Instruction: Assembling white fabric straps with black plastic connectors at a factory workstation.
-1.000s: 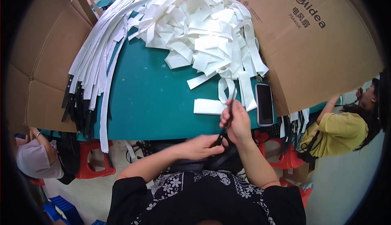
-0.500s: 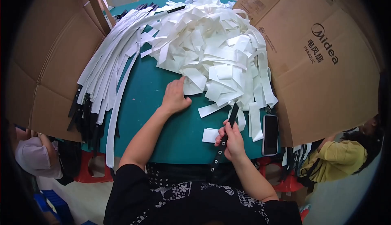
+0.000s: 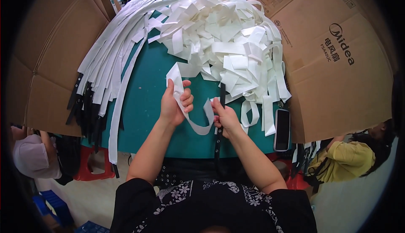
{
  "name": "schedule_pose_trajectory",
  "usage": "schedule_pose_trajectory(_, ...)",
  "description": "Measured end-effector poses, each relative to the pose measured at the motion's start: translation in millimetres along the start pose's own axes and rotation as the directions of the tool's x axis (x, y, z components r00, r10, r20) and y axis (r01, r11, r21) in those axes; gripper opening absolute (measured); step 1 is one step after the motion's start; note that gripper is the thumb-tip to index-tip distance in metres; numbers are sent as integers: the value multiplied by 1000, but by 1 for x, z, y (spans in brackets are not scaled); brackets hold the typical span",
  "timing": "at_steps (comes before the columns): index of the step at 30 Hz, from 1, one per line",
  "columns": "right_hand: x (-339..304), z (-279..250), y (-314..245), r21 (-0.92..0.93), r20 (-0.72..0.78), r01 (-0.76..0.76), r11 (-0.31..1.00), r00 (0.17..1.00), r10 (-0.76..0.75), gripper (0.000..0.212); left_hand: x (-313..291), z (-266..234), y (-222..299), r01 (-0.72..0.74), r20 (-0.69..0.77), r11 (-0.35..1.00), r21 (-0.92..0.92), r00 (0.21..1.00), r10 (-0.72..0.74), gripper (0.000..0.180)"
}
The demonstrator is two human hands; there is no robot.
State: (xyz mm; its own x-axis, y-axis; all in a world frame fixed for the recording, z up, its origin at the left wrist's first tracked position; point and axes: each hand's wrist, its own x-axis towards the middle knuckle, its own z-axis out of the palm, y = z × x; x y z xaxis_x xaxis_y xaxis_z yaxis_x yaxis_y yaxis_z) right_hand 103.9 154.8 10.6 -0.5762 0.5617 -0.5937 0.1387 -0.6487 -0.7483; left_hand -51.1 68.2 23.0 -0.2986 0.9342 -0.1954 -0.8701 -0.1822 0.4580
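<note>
My left hand (image 3: pixel 174 105) is closed round a white fabric strip (image 3: pixel 200 129), with the thumb laid along it. From this hand the strip loops down and back up to my right hand (image 3: pixel 228 118). A black strap with metal eyelets (image 3: pixel 217 144) is pinched in the right hand, its upper end pointing at the pile and its lower part hanging by the table edge. The strip's end meets the right fingertips; whether they grip it too, I cannot tell. Just beyond both hands lies a large heap of loose white strips (image 3: pixel 242 60).
Long white strips with black eyelet ends (image 3: pixel 99 66) drape over the green table (image 3: pixel 145 106) at left. A phone (image 3: pixel 282 129) lies at the right edge. Cardboard panels (image 3: pixel 333 77) flank both sides. Two people sit beyond them, one in yellow (image 3: pixel 350 159).
My left hand has drawn a white strip from the heap toward me. The right hand, holding the black strap, has moved left and up, close to the left hand. The view has shifted slightly.
</note>
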Motion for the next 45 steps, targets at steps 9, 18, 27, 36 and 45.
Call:
schedule_pose_trajectory(9,-27,5,17,-42,71,-28,999,997,31,30,0,-28,23,-127,-8,979,-156,992,128,44)
schedule_pose_trajectory(18,-76,-13,23,-354,327,-107,929,916,230,20,-6,-10,70,-104,-115,995,-3,988,103,50)
schedule_pose_trajectory(27,-145,-112,19,-655,288,171,736,957,34,13,94,-46,140,-50,-383,997,52,921,66,21)
schedule_pose_trajectory(36,-177,-122,31,-536,101,58,842,995,-4,15,243,-112,249,-7,-373,510,860,672,640,49)
schedule_pose_trajectory(45,-82,-45,47,-235,96,-151,960,980,177,14,203,-125,278,124,357,-480,869,516,779,76)
